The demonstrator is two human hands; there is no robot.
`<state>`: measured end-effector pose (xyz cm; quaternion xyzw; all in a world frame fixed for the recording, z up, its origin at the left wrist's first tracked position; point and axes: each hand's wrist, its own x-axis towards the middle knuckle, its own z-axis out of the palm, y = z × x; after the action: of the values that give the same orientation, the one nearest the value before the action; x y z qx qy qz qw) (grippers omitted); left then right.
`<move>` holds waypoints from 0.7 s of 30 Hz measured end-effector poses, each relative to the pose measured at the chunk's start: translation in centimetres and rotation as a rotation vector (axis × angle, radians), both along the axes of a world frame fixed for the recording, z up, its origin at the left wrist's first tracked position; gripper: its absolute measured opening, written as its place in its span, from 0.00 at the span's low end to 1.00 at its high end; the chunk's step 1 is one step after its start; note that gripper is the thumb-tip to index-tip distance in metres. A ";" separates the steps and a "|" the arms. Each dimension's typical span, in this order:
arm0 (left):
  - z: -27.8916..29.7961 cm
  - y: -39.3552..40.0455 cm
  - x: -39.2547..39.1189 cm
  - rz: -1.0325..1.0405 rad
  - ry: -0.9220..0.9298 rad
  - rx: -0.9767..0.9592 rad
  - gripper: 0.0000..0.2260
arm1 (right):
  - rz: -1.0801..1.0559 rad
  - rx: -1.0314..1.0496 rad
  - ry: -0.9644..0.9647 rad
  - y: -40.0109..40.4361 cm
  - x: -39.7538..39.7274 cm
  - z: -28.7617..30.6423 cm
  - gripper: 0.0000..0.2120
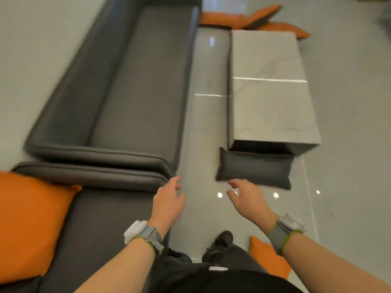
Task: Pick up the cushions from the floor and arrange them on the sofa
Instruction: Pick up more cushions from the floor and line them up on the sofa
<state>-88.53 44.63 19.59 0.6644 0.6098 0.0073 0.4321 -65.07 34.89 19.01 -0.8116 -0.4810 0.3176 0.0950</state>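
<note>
A dark grey cushion (255, 169) lies on the floor against the near end of the table. My right hand (248, 199) hovers open just short of it, fingers spread. My left hand (169, 200) is open too, beside the corner of the near sofa's armrest. An orange cushion (31, 225) rests on the near grey sofa (101, 218) at the left. Another orange cushion (268, 258) lies on the floor under my right wrist. Several orange cushions (254, 19) lie on the floor past the far end of the table. The long grey sofa (135, 81) holds no cushions.
A grey marble-look coffee table (268, 87) stands right of the long sofa, with a narrow strip of glossy floor (203, 115) between them. My dark shoe (222, 240) and trouser legs show at the bottom. Open floor spreads to the right of the table.
</note>
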 end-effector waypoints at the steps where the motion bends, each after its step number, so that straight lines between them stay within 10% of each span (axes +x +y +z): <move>1: -0.9 -0.6 3.7 -0.068 0.007 -0.037 0.25 | -0.090 -0.019 0.016 -2.6 3.0 -0.8 0.19; 14: -15.2 -2.0 22.3 -0.301 0.091 -0.345 0.23 | -0.728 -0.228 0.316 -13.9 10.3 -13.7 0.21; 21: -36.0 3.6 25.7 -0.196 0.213 -0.500 0.20 | -0.866 -0.332 0.512 -10.6 10.1 -30.9 0.21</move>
<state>-62.85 48.27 -16.46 0.5900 0.5677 -0.2547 0.5145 -55.00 24.31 -11.91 -0.8365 -0.0066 0.5093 0.2021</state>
